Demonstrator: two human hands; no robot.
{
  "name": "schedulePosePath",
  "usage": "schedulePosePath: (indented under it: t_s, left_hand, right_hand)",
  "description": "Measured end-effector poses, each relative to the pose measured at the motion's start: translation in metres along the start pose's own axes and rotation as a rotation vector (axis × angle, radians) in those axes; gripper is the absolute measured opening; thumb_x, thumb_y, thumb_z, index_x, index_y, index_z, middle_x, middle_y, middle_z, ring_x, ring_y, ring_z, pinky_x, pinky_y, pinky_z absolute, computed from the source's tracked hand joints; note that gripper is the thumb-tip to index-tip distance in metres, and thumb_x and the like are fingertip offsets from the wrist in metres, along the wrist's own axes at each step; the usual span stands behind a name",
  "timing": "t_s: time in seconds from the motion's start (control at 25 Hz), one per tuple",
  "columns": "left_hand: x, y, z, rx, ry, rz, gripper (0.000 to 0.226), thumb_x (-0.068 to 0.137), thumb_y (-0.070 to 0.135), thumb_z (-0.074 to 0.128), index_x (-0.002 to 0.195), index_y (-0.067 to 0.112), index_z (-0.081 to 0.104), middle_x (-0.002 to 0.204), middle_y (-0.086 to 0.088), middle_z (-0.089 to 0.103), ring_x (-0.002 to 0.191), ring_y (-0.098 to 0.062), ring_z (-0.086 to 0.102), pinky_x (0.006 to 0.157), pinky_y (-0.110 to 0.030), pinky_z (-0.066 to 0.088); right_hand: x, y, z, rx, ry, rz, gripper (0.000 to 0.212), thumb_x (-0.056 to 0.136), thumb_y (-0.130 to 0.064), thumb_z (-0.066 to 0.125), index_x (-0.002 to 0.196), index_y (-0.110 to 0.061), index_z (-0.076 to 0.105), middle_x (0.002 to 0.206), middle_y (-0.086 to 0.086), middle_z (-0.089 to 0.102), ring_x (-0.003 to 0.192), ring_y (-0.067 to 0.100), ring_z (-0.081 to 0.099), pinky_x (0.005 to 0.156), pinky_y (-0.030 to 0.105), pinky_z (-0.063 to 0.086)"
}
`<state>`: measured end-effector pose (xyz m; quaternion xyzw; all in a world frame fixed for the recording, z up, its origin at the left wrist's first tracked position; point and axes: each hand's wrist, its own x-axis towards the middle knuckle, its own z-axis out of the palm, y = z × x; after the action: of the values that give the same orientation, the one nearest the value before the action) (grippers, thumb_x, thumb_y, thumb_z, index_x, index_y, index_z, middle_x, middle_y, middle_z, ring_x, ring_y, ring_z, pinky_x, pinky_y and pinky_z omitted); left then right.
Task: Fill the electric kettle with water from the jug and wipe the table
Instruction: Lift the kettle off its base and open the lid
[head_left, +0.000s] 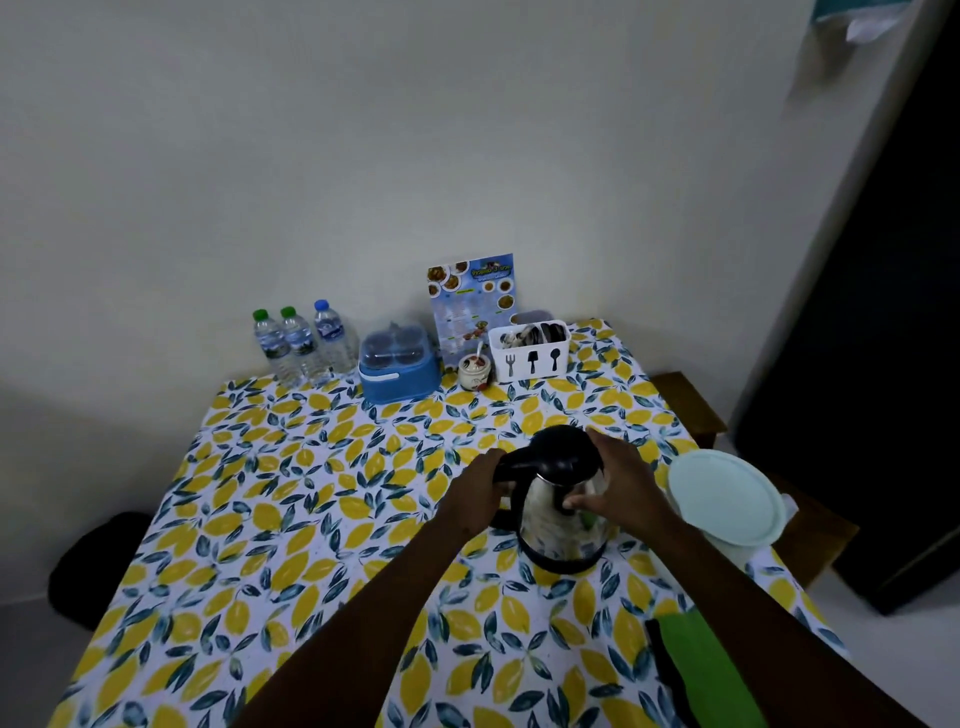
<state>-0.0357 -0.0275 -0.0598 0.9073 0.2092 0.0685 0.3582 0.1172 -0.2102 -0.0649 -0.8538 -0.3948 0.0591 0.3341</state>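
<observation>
A steel electric kettle (550, 525) with a black lid and black handle stands upright on the lemon-print table (322, 499), right of centre. My left hand (475, 493) is wrapped around its handle. My right hand (621, 480) rests on the kettle's right side at the lid edge, fingers pressing the body. The pale green jug (727, 496), lid on, stands just right of the kettle at the table's right edge. A green cloth (711, 670) lies at the near right, partly under my right forearm.
Along the wall at the back stand three water bottles (301, 340), a blue lidded container (397, 366), a small white jar (474, 370), a menu card (472, 301) and a white cutlery holder (530, 351). A wooden bench (685, 402) sits past the right edge.
</observation>
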Motion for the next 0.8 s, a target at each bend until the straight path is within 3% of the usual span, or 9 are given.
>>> schedulePosePath:
  t_s: [0.32,0.44,0.56,0.72,0.8]
  left_hand:
    - [-0.074,-0.061,-0.034,0.01,0.076,-0.105,0.037,0.1,0.028,0.05,0.134,0.015,0.046,0.125,-0.005,0.057,0.109,-0.021,0.055,0.084,-0.026,0.037]
    - [-0.103,-0.09,-0.046,0.023,0.105,-0.127,0.029,0.1,0.028,0.049,0.129,0.021,0.049,0.118,0.003,0.058,0.102,-0.014,0.055,0.084,-0.029,0.041]
    - [-0.124,-0.107,-0.054,0.02,0.1,-0.138,0.03,0.101,0.027,0.05,0.13,0.021,0.049,0.124,0.005,0.057,0.106,-0.013,0.054,0.088,-0.017,0.042]
    - [-0.138,-0.121,-0.052,0.002,0.072,-0.245,0.04,0.1,0.022,0.052,0.138,0.011,0.044,0.137,-0.01,0.053,0.124,-0.027,0.052,0.101,-0.038,0.044]
    - [-0.141,-0.119,-0.05,-0.023,0.087,-0.253,0.04,0.1,0.017,0.051,0.137,0.006,0.044,0.136,-0.015,0.051,0.125,-0.03,0.051,0.102,-0.035,0.042]
  right_hand:
    - [-0.022,-0.046,0.06,0.138,-0.175,-0.151,0.107,0.064,-0.046,0.087,0.149,-0.02,0.029,0.151,0.007,0.038,0.14,0.025,0.033,0.11,0.033,0.029]
    - [-0.031,-0.062,0.086,0.08,-0.217,-0.173,0.108,0.067,-0.054,0.081,0.152,-0.02,0.023,0.158,0.006,0.029,0.147,0.024,0.023,0.118,0.042,0.024]
    - [-0.044,-0.07,0.112,-0.067,-0.198,-0.217,0.112,0.071,-0.067,0.068,0.154,-0.012,0.015,0.164,0.005,0.015,0.151,0.02,0.006,0.122,0.044,0.009]
    - [-0.062,-0.072,0.135,-0.242,-0.23,-0.245,0.114,0.073,-0.075,0.058,0.154,-0.009,0.013,0.165,0.005,0.008,0.152,0.019,0.005,0.121,0.042,0.008]
    - [-0.065,-0.071,0.138,-0.286,-0.226,-0.256,0.112,0.074,-0.073,0.059,0.154,-0.009,0.014,0.164,0.006,0.01,0.151,0.021,0.007,0.12,0.045,0.013]
